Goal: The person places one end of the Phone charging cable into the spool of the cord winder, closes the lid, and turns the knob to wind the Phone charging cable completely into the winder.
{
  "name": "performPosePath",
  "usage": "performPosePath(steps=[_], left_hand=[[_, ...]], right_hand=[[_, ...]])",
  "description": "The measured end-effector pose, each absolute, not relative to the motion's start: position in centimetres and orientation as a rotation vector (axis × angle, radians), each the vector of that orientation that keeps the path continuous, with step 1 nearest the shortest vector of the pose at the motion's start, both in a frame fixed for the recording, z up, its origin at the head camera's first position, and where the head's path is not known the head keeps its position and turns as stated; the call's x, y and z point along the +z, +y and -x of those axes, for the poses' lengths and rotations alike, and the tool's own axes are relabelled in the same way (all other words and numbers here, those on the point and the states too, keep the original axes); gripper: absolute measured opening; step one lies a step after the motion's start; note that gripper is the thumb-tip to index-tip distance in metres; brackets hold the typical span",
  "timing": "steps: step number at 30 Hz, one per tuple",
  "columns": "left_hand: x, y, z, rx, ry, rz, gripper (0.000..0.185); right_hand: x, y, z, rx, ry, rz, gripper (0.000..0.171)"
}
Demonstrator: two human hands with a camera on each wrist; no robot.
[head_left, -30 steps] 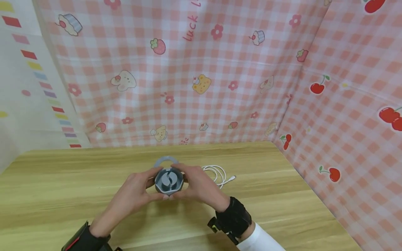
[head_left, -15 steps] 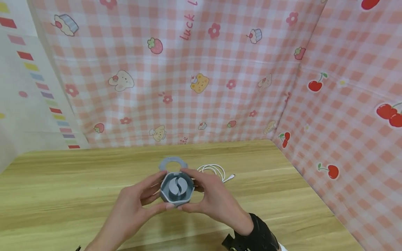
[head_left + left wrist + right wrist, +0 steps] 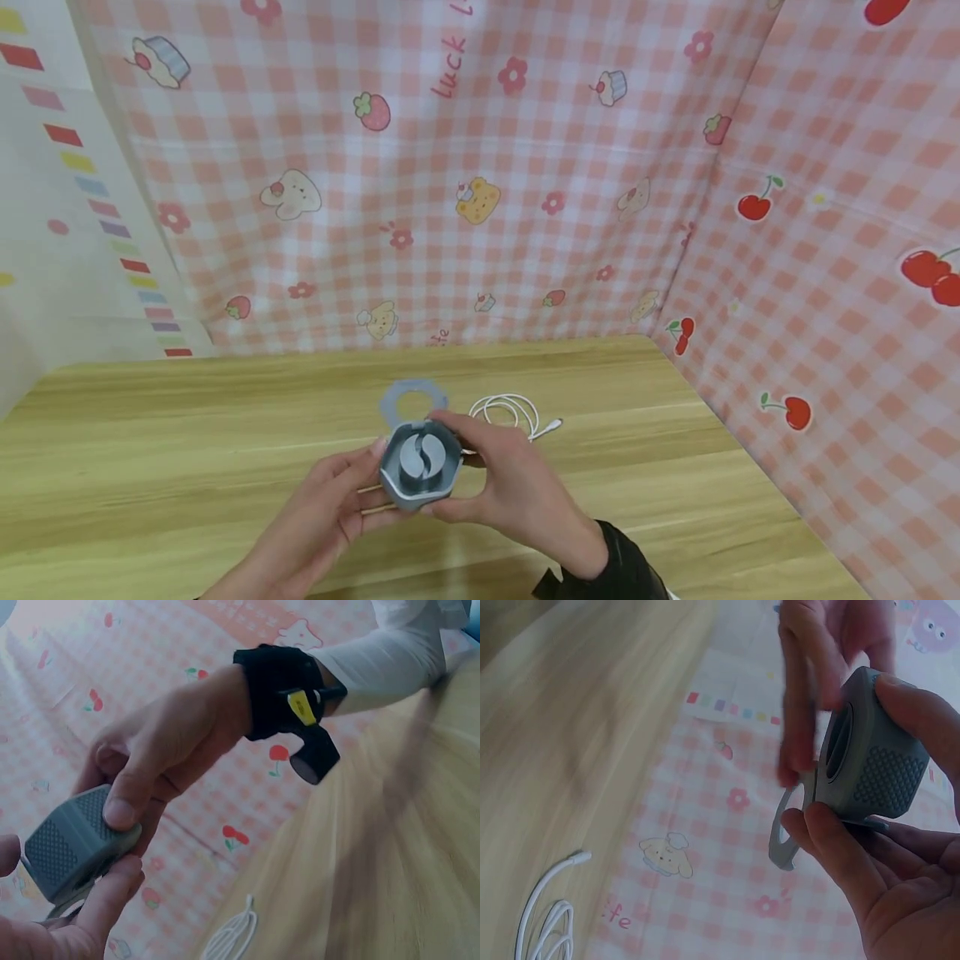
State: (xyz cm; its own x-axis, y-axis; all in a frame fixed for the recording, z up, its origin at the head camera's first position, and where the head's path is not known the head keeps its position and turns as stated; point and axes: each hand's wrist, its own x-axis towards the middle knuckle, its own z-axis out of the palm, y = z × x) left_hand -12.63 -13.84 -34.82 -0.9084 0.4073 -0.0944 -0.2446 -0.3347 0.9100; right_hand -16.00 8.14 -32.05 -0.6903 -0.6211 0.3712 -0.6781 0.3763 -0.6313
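Hands (image 3: 330,508) (image 3: 510,483) hold box (image 3: 415,467); wrist views show dotted sides.

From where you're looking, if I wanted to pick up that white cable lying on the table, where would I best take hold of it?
Probably across the bundled loops of the white cable, coming straight down from above. It lies flat in a loose coil on the wooden table, so pinching several strands together should lift it whole. The plug end sticks out to the right; pulling there would likely just unravel the coil.
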Motion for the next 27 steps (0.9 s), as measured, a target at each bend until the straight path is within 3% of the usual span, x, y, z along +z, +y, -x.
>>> performPosePath(steps=[9,17,27], left_hand=[[-35.3,-14.1,12.6,2.219,1.511,-0.242,0.062],[-35.8,-13.8,12.5,2.199,1.476,-0.33,0.05],[-36.3,-13.0,12.3,2.119,1.398,-0.394,0.057]], right_hand=[[-30.7,9.6,16.1,0.783,-2.642,-1.382,0.086],[-29.3,11.3,17.3,0.857,-2.414,-1.647,0.064],[-29.7,11.1,18.0,0.945,-2.335,-1.933,0.041]])
